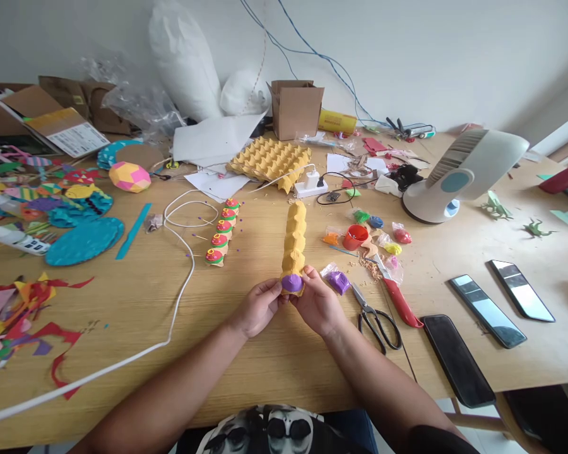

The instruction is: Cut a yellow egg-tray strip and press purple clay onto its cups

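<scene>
A long yellow egg-carton strip (295, 236) lies on the wooden table (246, 353), running away from me. Purple clay (292, 283) caps its near end. My left hand (258, 307) and my right hand (317, 302) both pinch that near end, fingers closed around the clay cap from either side. A purple clay lump in a small plastic bag (338, 280) sits just right of my right hand. A shorter carton strip with red, green and yellow clay tops (223, 232) lies to the left.
Scissors (376, 318) and a red-handled knife (397, 296) lie to the right, with three phones (485, 309) beyond. Clay bags and a red cup (355, 236), a desk fan (459, 173), an egg tray (272, 161), a cardboard box (296, 108), a white cable (180, 277) and paper scraps (23, 321) surround.
</scene>
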A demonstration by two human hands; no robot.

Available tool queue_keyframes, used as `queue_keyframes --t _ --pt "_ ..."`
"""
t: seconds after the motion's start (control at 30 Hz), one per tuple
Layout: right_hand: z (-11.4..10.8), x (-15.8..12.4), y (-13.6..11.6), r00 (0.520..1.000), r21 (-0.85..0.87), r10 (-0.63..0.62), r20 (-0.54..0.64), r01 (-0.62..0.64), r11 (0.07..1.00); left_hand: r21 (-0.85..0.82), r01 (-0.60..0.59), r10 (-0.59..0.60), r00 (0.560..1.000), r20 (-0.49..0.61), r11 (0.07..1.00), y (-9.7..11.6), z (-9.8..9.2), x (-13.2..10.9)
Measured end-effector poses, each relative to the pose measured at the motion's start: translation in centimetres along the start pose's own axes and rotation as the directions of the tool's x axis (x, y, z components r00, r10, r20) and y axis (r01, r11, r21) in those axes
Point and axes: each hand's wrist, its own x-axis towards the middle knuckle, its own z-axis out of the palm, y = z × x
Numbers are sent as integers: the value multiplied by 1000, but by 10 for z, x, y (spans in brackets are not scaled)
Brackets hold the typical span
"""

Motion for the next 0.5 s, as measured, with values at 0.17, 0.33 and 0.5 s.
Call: queue_keyframes --t 0.17,0.33,0.5 --pt "-3 1 3 1000 -5 -31 6 31 1000 7 2 -2 1000 22 1000 -2 -2 1" --pt "-3 2 5 999 -13 -49 -23 49 999 2 -15 15 999 45 1000 -4 -4 2" --pt "-3 3 3 998 -19 -41 -50 40 999 0 -22 22 999 38 1000 -3 -4 3"
